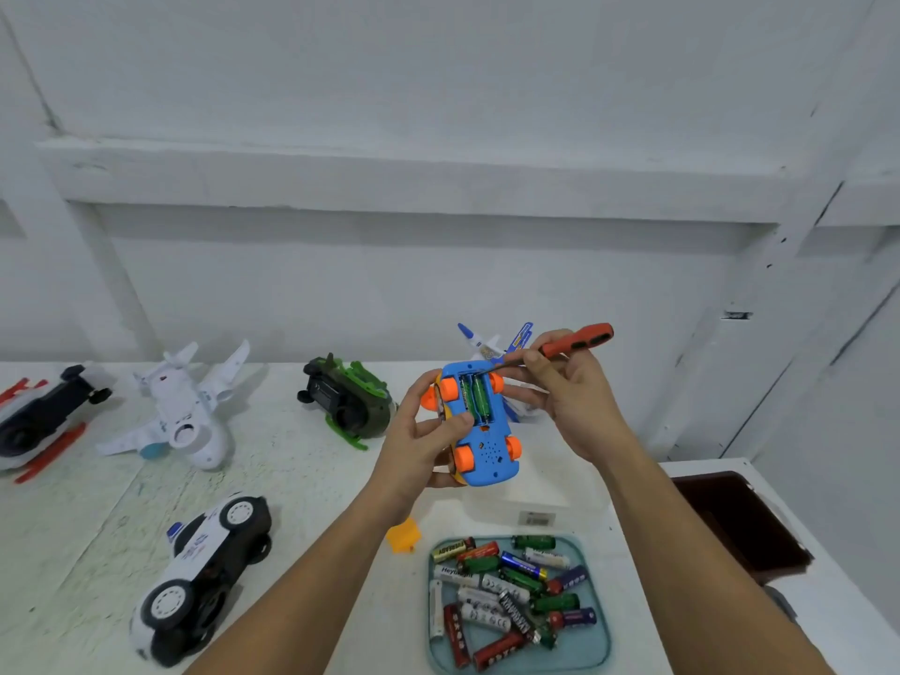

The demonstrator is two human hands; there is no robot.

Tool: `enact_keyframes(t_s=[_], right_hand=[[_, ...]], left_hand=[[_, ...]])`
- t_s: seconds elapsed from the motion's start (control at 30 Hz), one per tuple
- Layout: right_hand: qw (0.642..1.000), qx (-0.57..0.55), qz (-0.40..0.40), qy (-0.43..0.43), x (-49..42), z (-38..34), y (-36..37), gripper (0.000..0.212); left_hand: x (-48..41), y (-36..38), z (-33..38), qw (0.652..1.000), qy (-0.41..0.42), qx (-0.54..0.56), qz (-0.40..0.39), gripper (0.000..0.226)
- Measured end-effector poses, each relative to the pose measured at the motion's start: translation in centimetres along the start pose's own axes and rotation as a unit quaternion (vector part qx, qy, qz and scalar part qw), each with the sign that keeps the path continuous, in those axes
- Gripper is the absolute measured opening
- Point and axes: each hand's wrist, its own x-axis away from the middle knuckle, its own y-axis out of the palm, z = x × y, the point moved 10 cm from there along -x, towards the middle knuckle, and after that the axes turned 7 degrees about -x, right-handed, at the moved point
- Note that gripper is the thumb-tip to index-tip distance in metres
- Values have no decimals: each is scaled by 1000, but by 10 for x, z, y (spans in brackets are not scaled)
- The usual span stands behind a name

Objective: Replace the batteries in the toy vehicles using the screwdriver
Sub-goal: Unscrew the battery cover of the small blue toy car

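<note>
Belly-up sits the blue toy car (487, 448), held above the table in the left hand (414, 440), fingers curled round its left flank and thumb pressed beside the open battery bay. Two green batteries (475, 394) lie side by side in it, their long axes running near to far along the chassis. The right hand (570, 397) is the one on the job. It pinches the screwdriver (577, 339) by its ribbed orange-red handle, and the thin dark shaft slants down and left, tip at the bay's far end. That reads as a pry, levering a cell up from that end. It's glossy hard plastic with stubby orange wheels, and the smooth cylinders are likely to roll. Loose cells fill the pale teal tray (601, 640), nearer.
</note>
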Motion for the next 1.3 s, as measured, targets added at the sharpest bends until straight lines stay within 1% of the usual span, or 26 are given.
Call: enact_keyframes(t_s=[0.13, 0.2, 0.27, 0.4, 0.57, 0.63, 0.7, 0.8, 0.9, 0.97, 1.0, 1.03, 1.1, 1.17, 1.23, 1.3], right_hand=[[996, 87, -13, -18, -4, -11, -7, 9], [988, 149, -21, -23, -8, -15, -11, 10], [982, 186, -26, -20, -13, -17, -15, 11], [987, 156, -19, 15, -22, -14, -31, 9], [996, 42, -7, 80, -26, 0, -54, 11], [993, -5, 1, 118, -23, 9, -64, 13], [988, -29, 1, 152, -18, 17, -74, 15], [984, -11, 2, 179, -10, 22, -88, 15], [976, 107, 14, 190, -4, 22, -104, 11], [974, 155, 25, 163, -1, 18, -107, 8], [979, 148, 34, 136, 1, 15, -105, 7], [987, 118, 44, 103, 3, 11, -101, 7], [997, 12, 57, 47, 11, 8, -89, 7], [996, -65, 56, 11, 21, 11, -75, 7], [995, -82, 56, -18, 31, 16, -63, 8], [995, -71, 58, -39, 40, 20, -55, 9]], left_hand=[[-12, 13, -1, 1000, -4, -18, -15, 51], [-17, 19, -1, 999, -2, -35, -26, 52], [-21, 24, -2, 998, 0, -51, -33, 52], [-26, 31, -6, 997, 0, -73, -37, 55], [-31, 33, -7, 994, -3, -104, -31, 60], [-32, 35, -7, 993, -5, -116, -34, 61], [-32, 36, -7, 991, -5, -128, -35, 62], [-32, 38, -5, 990, -4, -135, -41, 62], [-32, 40, -4, 990, -8, -136, -46, 60], [-31, 40, -4, 990, -8, -136, -46, 59], [-31, 40, -3, 990, -8, -133, -47, 58], [-30, 40, -3, 990, -8, -130, -50, 57], [-30, 40, -4, 991, -10, -124, -53, 53], [-29, 38, -5, 992, -11, -115, -49, 50], [-28, 36, -7, 994, -14, -103, -42, 48], [-27, 34, -9, 995, -16, -95, -35, 48]])
